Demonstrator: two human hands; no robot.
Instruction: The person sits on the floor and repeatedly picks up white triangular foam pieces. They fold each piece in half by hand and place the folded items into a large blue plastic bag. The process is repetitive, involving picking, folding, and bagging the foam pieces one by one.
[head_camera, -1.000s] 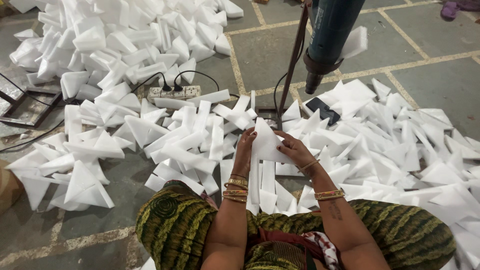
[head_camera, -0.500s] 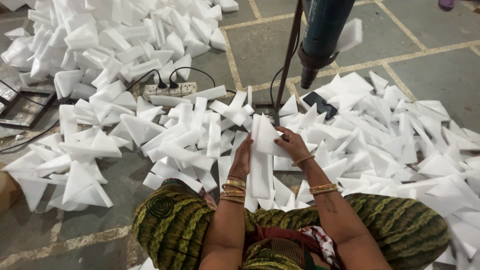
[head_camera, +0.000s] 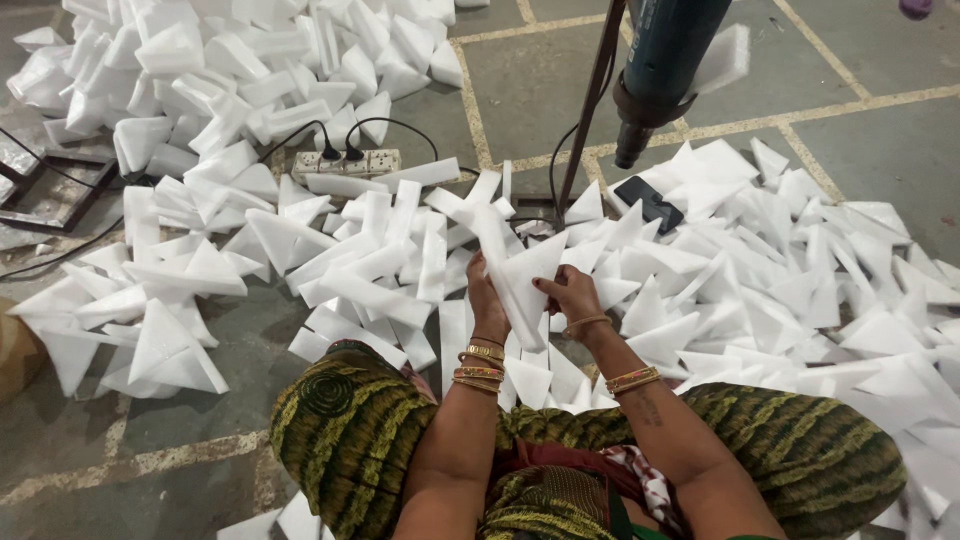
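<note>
Since the earlier frame the white foam pieces had been raised slightly and tilted, a long strip now leaning left across a triangular sheet.

Nearest: lap in green and yellow patterned cloth (head_camera: 800, 450), knees apart. Gold bangles on both wrists.

Left hand (head_camera: 487, 293): fingers curled about the lower edge of the white foam strip (head_camera: 497, 250), thumb pressed to it.

Right hand (head_camera: 570, 295): fingertips pinching the white triangular foam sheet (head_camera: 535, 270), which lay against the strip. Both pieces were held above the floor between the knees, in front of the person.

Step in hand, as judged: two foam pieces being matched or folded together. The next move would probably call for squaring the edges under a firm pinch before bringing them near the hanging tool.

Middle ground: heaps of white foam triangles and strips (head_camera: 760, 260) on the grey tiled floor (head_camera: 520, 90), to left, right and ahead. A small dark flat rectangular object (head_camera: 648, 202) lay among them.

Farther: white power strip (head_camera: 345, 162) with two black plugs and cables; thin dark stand pole (head_camera: 590, 100); dark teal cylindrical tool (head_camera: 660, 70) hanging nozzle down. Dark metal frame (head_camera: 45, 190) at left edge.

Packages, labels, signs: none legible.
</note>
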